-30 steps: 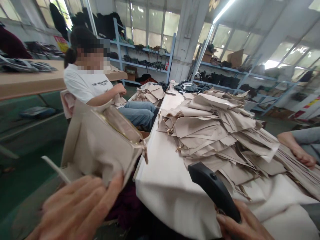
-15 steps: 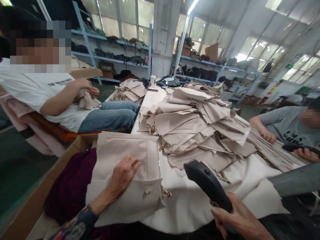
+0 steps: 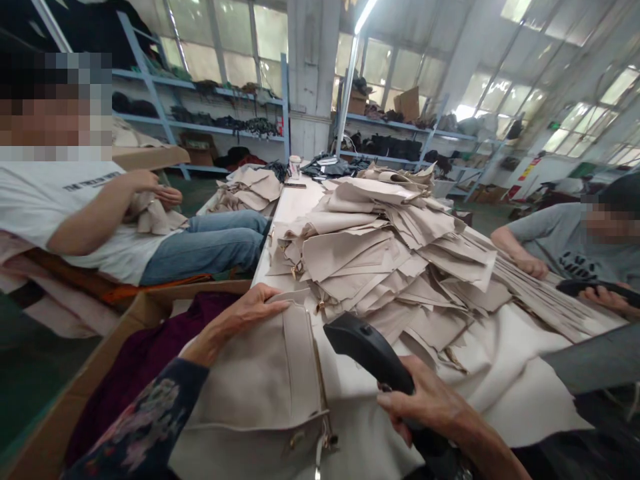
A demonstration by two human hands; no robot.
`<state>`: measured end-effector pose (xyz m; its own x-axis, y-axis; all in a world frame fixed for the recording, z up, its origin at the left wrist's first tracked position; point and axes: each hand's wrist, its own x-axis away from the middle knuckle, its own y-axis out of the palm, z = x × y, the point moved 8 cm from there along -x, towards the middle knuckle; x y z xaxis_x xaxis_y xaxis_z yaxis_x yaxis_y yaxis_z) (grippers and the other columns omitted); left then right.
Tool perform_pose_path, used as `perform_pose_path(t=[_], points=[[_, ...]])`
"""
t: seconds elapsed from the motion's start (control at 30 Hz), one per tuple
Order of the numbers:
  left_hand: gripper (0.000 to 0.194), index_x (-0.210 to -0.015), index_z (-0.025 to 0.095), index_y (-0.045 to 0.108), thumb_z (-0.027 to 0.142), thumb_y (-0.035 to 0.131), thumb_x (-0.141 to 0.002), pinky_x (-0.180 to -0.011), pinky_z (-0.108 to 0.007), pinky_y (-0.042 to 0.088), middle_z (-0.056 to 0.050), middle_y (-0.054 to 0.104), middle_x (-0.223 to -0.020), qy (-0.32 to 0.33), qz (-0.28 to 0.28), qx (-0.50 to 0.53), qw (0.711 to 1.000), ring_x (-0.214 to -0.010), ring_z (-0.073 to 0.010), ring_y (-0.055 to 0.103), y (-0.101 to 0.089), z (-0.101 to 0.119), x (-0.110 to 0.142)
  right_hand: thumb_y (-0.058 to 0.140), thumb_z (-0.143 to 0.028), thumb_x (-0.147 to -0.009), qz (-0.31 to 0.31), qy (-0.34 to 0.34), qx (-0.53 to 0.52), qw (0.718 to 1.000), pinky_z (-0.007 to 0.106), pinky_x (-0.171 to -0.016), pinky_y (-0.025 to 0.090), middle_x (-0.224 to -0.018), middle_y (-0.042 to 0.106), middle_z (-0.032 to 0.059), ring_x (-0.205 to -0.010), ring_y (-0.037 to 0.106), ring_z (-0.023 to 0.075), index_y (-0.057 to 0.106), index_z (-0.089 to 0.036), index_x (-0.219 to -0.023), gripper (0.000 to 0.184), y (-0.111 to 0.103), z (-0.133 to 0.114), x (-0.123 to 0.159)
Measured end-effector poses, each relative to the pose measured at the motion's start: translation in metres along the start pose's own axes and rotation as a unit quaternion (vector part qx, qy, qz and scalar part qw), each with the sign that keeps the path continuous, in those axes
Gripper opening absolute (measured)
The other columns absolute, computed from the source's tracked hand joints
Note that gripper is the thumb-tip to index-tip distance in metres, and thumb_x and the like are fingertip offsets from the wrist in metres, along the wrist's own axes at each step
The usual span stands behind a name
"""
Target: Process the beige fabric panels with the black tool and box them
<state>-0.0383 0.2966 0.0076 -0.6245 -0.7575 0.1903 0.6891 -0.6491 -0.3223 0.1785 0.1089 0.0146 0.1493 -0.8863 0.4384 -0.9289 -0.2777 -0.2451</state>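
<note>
A beige leather bag piece [image 3: 270, 380] with small gold fittings lies over the near edge of the cloth-covered table [image 3: 515, 373]. My left hand [image 3: 240, 319] rests on its far top edge, fingers curled over the rim. My right hand [image 3: 425, 407] grips a black handheld tool [image 3: 367, 350], whose head points left over the bag piece, close to its right seam. Just beyond, a large heap of beige cut pieces [image 3: 390, 260] covers the middle of the table.
A person in a white shirt [image 3: 75, 200] sits at the left handling a beige piece. Another person in grey [image 3: 565, 247] sits at the right holding a black tool. A cardboard box with dark red cloth [image 3: 135, 360] stands at my left. Shelves line the back wall.
The bag piece came from my left side onto the table edge. My left hand slid from its middle to its top edge. My right hand brought the black tool left, over the piece.
</note>
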Motion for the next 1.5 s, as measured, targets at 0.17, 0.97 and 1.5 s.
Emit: perform_pose_path(t=[0.17,0.97,1.5], points=[[0.038,-0.08,0.011,0.07,0.049,0.068,-0.072,-0.045,-0.019,0.038,-0.003,0.065,-0.065,-0.025,-0.004,0.119,0.993,-0.05,-0.0115,0.052,0.014,0.004,0.037,0.059,-0.025,-0.074,-0.029,-0.029,0.018,0.999,0.015,-0.039,0.037,-0.048,0.055,-0.0048,-0.039,0.048,0.007,0.051,-0.015,-0.079,0.013,0.015,-0.018,0.01],[0.026,-0.081,0.01,0.074,0.029,0.08,-0.063,-0.052,-0.022,0.049,-0.007,0.071,-0.067,-0.024,0.003,0.411,0.911,-0.053,-0.0143,0.063,0.077,0.0,0.088,0.063,-0.025,-0.073,-0.033,-0.065,-0.019,0.997,0.015,-0.038,0.039,-0.048,0.055,-0.0051,-0.039,0.049,0.0074,0.055,-0.015,-0.077,0.014,0.048,-0.04,0.041],[0.027,-0.081,0.011,0.072,0.024,0.082,-0.06,-0.053,-0.021,0.05,-0.006,0.072,-0.067,-0.031,0.051,0.445,0.894,-0.054,-0.0137,0.063,0.074,-0.022,0.098,0.063,-0.024,-0.071,-0.04,-0.041,-0.006,0.998,0.014,-0.037,0.038,-0.048,0.054,-0.0058,-0.038,0.048,0.0069,0.053,-0.015,-0.078,0.014,0.051,-0.032,0.049]])
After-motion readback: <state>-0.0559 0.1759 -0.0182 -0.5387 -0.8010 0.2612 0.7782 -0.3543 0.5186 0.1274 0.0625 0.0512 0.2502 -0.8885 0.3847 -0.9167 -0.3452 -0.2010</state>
